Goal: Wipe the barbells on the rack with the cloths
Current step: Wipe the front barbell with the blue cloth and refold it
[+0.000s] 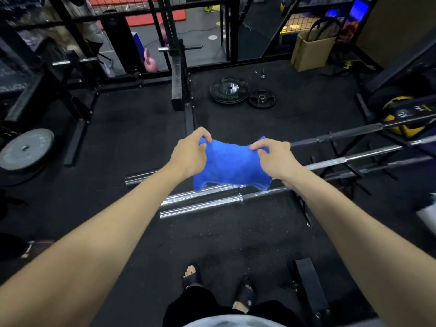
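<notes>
**Cloth spread between both hands, directly above the bars**

Both hands are holding one blue cloth (pixel 232 162) stretched between them. The left hand (pixel 190 151) is pinching its upper left corner, and the right hand (pixel 274 156) is pinching the upper right corner, so each grip is clenched on fabric. The cloth is hanging in front of the barbells (pixel 203 197), its lower edge overlapping the chrome shafts in this view; whether it is touching them I cannot tell. The bars are running from lower left to upper right on the low rack (pixel 339 161), roughly parallel to the line between the hands. Neither hand looks clearly nearer. Lowering the cloth should be draping it across the shafts.
</notes>
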